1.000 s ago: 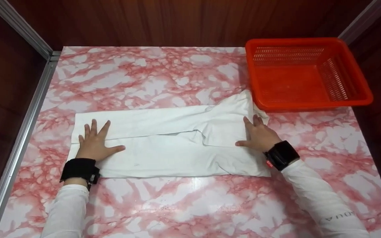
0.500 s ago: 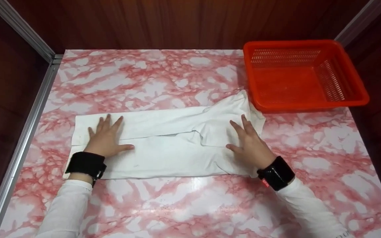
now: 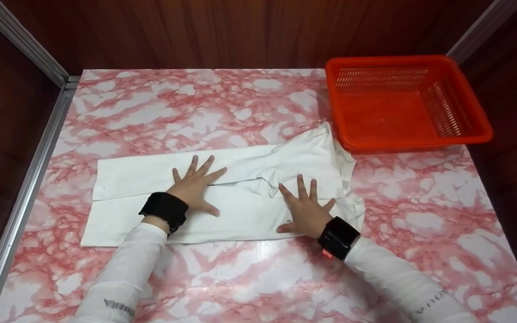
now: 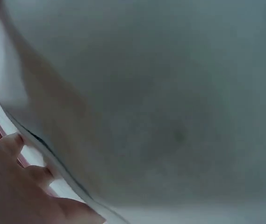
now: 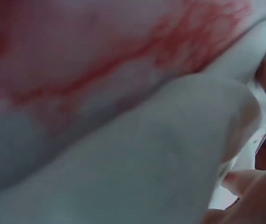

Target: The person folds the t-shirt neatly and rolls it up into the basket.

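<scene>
A white cloth garment [image 3: 240,208], probably a T-shirt, lies folded lengthwise on the table, with a fold edge running along its middle. Its right end is creased and rises to a peak at the back. My left hand [image 3: 193,188] rests on the garment left of its middle, fingers spread. Toward the right end, my right hand [image 3: 307,213] lies on the cloth with fingers splayed and the thumb near the front edge. White fabric [image 4: 170,116] fills most of the left wrist view. In the right wrist view, the cloth [image 5: 147,154] has a raised ridge beside my fingers.
A red plastic basket [image 3: 413,142] stands at the back right, close to the garment's peaked corner. The table [image 3: 222,107] has a pink and white marbled top. Dark wood panels [image 3: 240,33] rise behind it and at both sides.
My left hand has slid right along the garment from its left end. My right hand has moved left and toward the front. The cloth stays nearly in place.
</scene>
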Demonstrator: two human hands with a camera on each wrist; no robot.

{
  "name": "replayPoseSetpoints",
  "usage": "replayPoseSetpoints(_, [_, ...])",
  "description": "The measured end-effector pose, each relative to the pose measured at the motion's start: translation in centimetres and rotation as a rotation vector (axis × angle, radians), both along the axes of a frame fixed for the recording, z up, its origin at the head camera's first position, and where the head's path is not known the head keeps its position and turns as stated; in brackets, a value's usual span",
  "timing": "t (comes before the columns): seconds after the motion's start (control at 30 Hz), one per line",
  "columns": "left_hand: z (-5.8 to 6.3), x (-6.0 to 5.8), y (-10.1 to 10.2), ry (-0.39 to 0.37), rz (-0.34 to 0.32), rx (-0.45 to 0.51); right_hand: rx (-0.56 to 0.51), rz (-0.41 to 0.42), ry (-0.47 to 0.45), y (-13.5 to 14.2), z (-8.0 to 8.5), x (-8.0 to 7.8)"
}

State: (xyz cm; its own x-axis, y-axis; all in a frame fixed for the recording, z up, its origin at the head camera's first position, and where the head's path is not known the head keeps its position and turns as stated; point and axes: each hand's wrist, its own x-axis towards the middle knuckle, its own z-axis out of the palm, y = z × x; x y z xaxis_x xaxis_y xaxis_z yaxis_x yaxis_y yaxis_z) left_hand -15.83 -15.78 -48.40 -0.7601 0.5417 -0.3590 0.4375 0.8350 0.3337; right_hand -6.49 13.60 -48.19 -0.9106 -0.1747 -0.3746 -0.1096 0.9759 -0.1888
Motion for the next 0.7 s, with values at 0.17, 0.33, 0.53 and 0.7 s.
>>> replayPoseSetpoints(0.17, [-0.3, -0.2, -0.6, 0.003, 0.021, 0.036, 0.032, 0.033, -0.023, -0.2, -0.1, -0.9])
replayPoseSetpoints(0.33, [-0.8, -0.3, -1.0, 0.021, 0.043, 0.040, 0.028, 0.064, -0.009, -0.1, -0.1, -1.7])
replayPoseSetpoints(0.53, [-0.5, -0.2, -1.0, 0.027, 0.068, 0.016, 0.018, 0.073, -0.022, 0.0, -0.1, -2.8])
replayPoseSetpoints(0.7, [-0.6, -0.4, -1.2, 0.016, 0.087, -0.009, 0.005, 0.095, -0.048, 0.0, -0.1, -3.9])
